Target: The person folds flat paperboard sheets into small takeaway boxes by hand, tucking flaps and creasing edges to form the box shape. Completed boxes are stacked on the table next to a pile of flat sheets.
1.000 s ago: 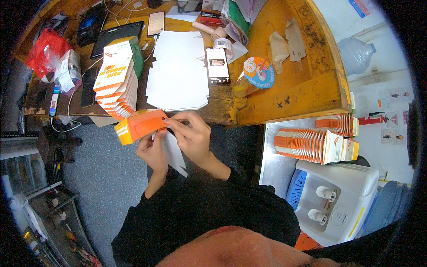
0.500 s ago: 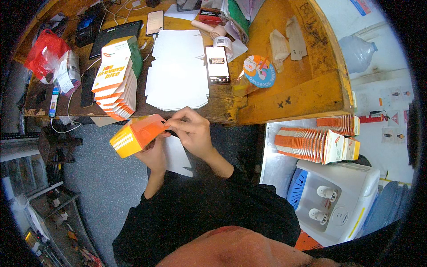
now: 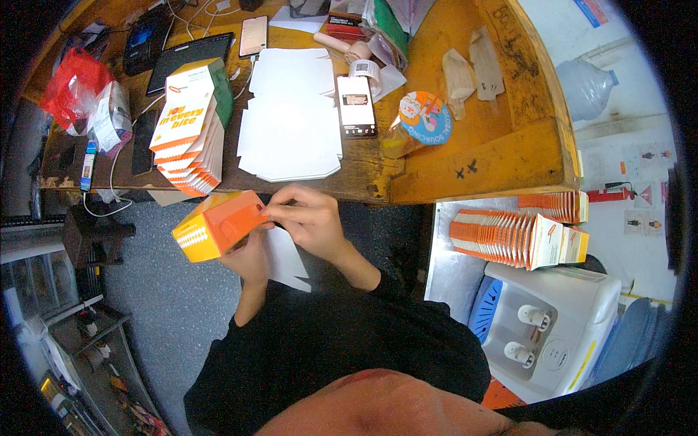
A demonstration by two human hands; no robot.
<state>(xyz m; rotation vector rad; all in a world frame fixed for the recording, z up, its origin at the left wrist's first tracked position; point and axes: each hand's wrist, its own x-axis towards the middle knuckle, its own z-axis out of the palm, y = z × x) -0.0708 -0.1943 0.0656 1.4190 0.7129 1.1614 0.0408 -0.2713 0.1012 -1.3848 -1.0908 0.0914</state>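
Observation:
An orange and yellow carton [image 3: 231, 221] is held just off the table's front edge. My left hand [image 3: 249, 258] is closed around its lower near side, with part of the fingers hidden behind the carton. At the carton's right end, the fingers of my right hand [image 3: 309, 221] pinch its edge beside a small dark hole. A white card sheet [image 3: 282, 261] with a notched end hangs below my hands, above my lap. Flat white card blanks [image 3: 289, 134] lie stacked on the table ahead. Left of them leans a row of nested orange and white cartons [image 3: 187, 127].
On the wooden table [image 3: 472, 156] are a lit phone [image 3: 356, 105], a second phone [image 3: 253, 38], a round sticker [image 3: 424, 118], a red plastic bag [image 3: 73, 87] and a black laptop [image 3: 190, 62]. To the right, more stacked cartons [image 3: 494, 236] stand behind a water dispenser [image 3: 545, 327].
The carton has tilted and shifted slightly left and down, showing more of its orange face. My right hand has moved a little left along with it, still pinching the edge.

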